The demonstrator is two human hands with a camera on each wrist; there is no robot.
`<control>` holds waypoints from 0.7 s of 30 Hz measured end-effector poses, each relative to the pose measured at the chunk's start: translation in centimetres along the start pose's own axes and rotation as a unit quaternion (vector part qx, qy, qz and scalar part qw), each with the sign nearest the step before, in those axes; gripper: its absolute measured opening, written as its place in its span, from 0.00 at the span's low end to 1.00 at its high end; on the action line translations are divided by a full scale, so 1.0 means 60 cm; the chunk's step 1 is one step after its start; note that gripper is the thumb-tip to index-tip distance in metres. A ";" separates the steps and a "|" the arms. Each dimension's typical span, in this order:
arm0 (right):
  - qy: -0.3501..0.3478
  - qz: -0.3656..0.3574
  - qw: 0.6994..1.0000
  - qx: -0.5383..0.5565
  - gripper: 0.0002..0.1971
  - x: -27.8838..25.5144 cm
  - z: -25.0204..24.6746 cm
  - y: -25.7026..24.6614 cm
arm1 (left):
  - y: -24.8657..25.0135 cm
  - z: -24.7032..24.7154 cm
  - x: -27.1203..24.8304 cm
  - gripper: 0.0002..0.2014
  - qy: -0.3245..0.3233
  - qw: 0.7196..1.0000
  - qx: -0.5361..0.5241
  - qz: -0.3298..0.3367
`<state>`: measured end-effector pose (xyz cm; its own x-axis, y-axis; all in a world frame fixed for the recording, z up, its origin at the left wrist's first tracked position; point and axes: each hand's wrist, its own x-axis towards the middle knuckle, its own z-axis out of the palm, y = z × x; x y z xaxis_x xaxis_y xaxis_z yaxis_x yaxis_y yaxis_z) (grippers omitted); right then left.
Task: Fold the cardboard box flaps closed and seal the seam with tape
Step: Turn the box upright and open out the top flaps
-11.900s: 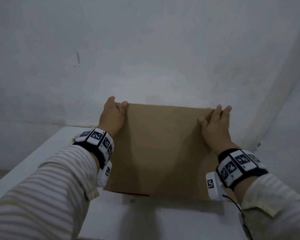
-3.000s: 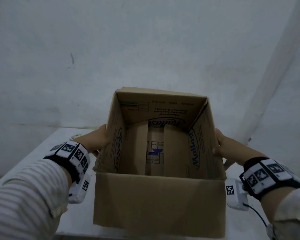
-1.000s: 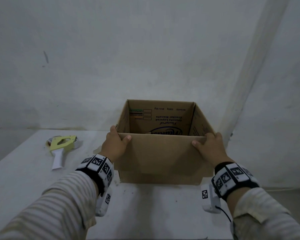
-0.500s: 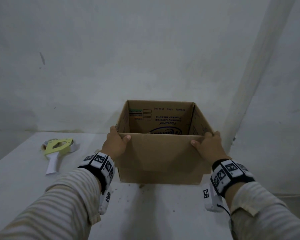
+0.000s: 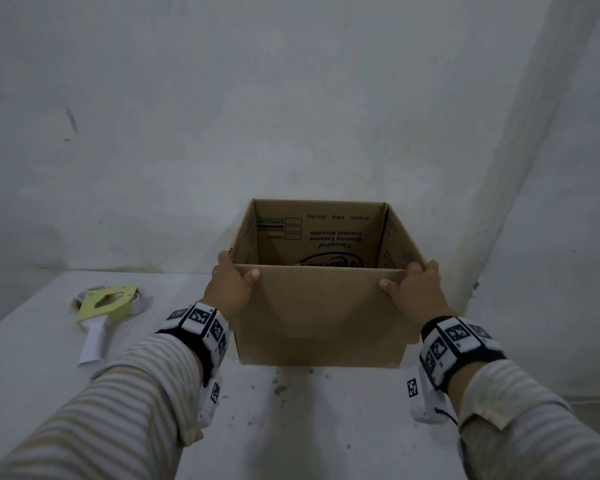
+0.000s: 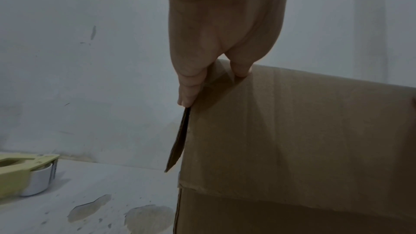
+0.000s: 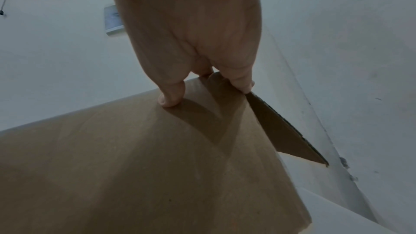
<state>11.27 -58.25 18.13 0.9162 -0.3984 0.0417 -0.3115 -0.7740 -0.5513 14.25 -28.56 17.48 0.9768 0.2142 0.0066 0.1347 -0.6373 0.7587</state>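
A brown cardboard box (image 5: 321, 306) stands upright on the white table (image 5: 291, 427), its top open and its flaps up. My left hand (image 5: 231, 287) grips the near flap's left top corner, thumb on the outside face. My right hand (image 5: 413, 291) grips the right top corner the same way. In the left wrist view my left hand (image 6: 216, 70) holds the cardboard box (image 6: 303, 140) at the corner where a side flap edge shows. In the right wrist view my right hand (image 7: 202, 77) pinches the cardboard box (image 7: 146, 157) corner. A yellow tape dispenser (image 5: 106, 308) lies to the left.
The tape dispenser (image 6: 24, 172) with its white roll lies on the table about a hand's width left of the box. A grey wall stands close behind the box, with a corner pillar (image 5: 520, 168) at the right. Dirt specks (image 5: 279, 388) mark the table before the box.
Both hands keep their hold on the near flap's corners. The box has stayed in place on the table since it was set down upright; the view shifted slightly.
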 end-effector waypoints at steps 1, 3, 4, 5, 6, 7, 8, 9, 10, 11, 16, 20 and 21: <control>-0.001 -0.001 1.000 -0.002 0.33 0.005 0.001 -0.001 | 0.002 0.001 0.005 0.34 0.000 1.000 0.000 -0.002; -0.003 -0.002 1.000 -0.009 0.33 0.015 0.004 -0.004 | 0.004 0.003 0.015 0.35 0.001 1.000 0.000 -0.002; -0.004 -0.002 1.000 -0.011 0.33 0.020 0.004 -0.005 | 0.005 0.005 0.021 0.35 0.002 1.000 0.001 -0.002; -0.004 -0.001 1.000 -0.012 0.33 0.024 0.005 -0.007 | 0.005 0.006 0.026 0.35 0.003 1.000 0.001 -0.002; -0.003 0.000 1.000 -0.012 0.33 0.029 0.006 -0.009 | 0.006 0.008 0.029 0.34 0.005 1.000 0.000 -0.002; -0.002 0.000 1.000 -0.012 0.33 0.033 0.007 -0.011 | 0.006 0.010 0.033 0.34 0.008 1.000 -0.002 -0.003; 0.000 0.002 1.000 -0.013 0.33 0.036 0.008 -0.013 | 0.007 0.013 0.035 0.34 0.012 1.000 -0.003 -0.003; 0.002 0.004 1.000 -0.013 0.33 0.038 0.009 -0.015 | 0.007 0.015 0.037 0.35 0.015 1.000 -0.004 -0.003; 0.002 0.005 1.000 -0.014 0.33 0.040 0.010 -0.016 | 0.007 0.018 0.038 0.35 0.016 1.000 -0.005 -0.003; 0.002 0.005 1.000 -0.016 0.34 0.042 0.011 -0.016 | 0.007 0.020 0.038 0.35 0.017 1.000 -0.005 -0.003; -0.004 0.008 0.999 -0.031 0.35 0.043 0.010 -0.014 | 0.005 0.023 0.042 0.35 0.016 1.000 -0.001 -0.006; -0.033 -0.002 0.998 -0.052 0.38 0.040 0.001 -0.006 | 0.003 0.013 0.043 0.36 -0.011 1.000 0.013 0.000; -0.041 -0.005 0.997 -0.063 0.39 0.038 -0.001 -0.003 | 0.002 0.009 0.042 0.36 -0.019 1.000 0.021 -0.003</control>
<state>13.42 -59.05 18.37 0.9354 -0.3527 -0.0239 -0.3264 -0.8356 -0.4418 16.82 -28.53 17.25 0.9814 0.1907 -0.0236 0.1472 -0.6669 0.7304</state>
